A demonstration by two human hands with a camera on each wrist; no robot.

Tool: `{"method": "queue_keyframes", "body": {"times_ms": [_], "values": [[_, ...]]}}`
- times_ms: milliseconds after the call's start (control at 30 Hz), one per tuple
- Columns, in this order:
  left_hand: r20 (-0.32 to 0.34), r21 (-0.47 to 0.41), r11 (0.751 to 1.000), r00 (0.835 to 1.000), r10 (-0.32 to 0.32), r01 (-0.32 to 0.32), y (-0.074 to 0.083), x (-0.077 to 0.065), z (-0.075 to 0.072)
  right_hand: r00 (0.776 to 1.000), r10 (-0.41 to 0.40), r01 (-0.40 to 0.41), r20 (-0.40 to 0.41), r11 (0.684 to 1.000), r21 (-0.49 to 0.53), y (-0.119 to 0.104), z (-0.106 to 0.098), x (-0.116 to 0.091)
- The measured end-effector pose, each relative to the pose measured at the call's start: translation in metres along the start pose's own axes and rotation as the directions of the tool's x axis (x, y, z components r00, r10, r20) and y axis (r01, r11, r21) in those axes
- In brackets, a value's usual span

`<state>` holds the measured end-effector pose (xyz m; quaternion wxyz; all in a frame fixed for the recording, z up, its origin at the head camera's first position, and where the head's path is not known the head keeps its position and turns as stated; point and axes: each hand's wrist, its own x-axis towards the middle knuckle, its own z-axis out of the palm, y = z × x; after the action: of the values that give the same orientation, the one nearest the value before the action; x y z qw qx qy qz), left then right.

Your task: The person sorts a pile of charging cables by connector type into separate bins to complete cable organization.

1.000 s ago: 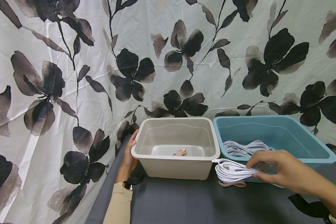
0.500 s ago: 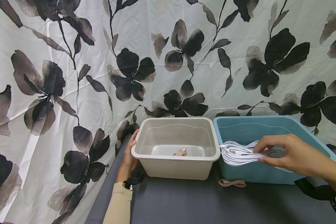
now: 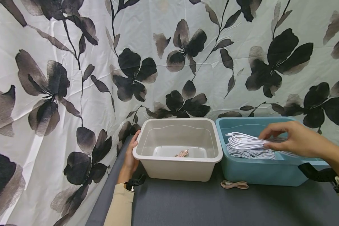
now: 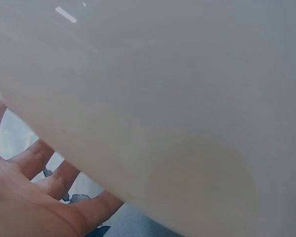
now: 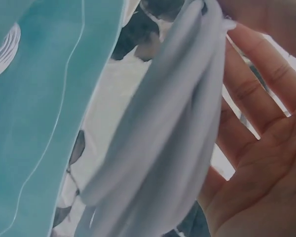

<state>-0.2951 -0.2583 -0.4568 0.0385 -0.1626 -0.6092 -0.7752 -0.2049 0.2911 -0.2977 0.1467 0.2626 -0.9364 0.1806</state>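
Observation:
Over the blue bin my right hand pinches a coiled white cable between thumb and fingers. Beneath it another bundle of white cable lies inside that bin. The right wrist view has the held cable's loops up close, hanging beside the palm. My left hand rests against the left side of the beige bin; its fingertips are hidden behind the bin wall in the left wrist view. Inside the beige bin is a small pinkish cable.
A pinkish-beige coiled cable lies on the dark grey table in front of the blue bin. Both bins stand side by side, close to a white curtain with dark flowers behind and to the left.
My right hand has carried the white cable up and rightward from in front of the blue bin to above its opening. The pinkish-beige cable on the table is now uncovered. My left hand stays put.

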Motion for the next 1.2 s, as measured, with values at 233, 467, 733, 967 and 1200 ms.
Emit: {"method": "queue_keyframes", "body": {"times_ms": [233,467,733,967,1200], "values": [[-0.006,-0.005,1.0,1.0,-0.003,0.003,0.0,0.0,0.001,0.997,0.065,-0.065,0.051,0.998,-0.01,0.02,-0.003,0.015],[-0.004,-0.006,1.0,1.0,0.008,-0.008,0.0,-0.001,0.001,0.993,0.074,-0.077,0.09,0.996,0.034,0.04,-0.001,0.027],[-0.009,0.002,1.0,1.0,0.015,-0.015,0.0,0.0,0.0,0.977,0.123,-0.139,0.175,0.987,0.084,0.056,0.005,0.042],[-0.011,0.003,1.0,1.0,0.012,-0.012,0.0,0.0,0.0,0.955,0.176,-0.211,0.24,0.969,0.129,0.075,0.013,0.056],[-0.007,0.002,1.0,1.0,0.005,-0.005,0.0,-0.001,0.001,0.942,0.191,-0.234,0.278,0.963,0.131,0.089,0.023,0.065]]}}
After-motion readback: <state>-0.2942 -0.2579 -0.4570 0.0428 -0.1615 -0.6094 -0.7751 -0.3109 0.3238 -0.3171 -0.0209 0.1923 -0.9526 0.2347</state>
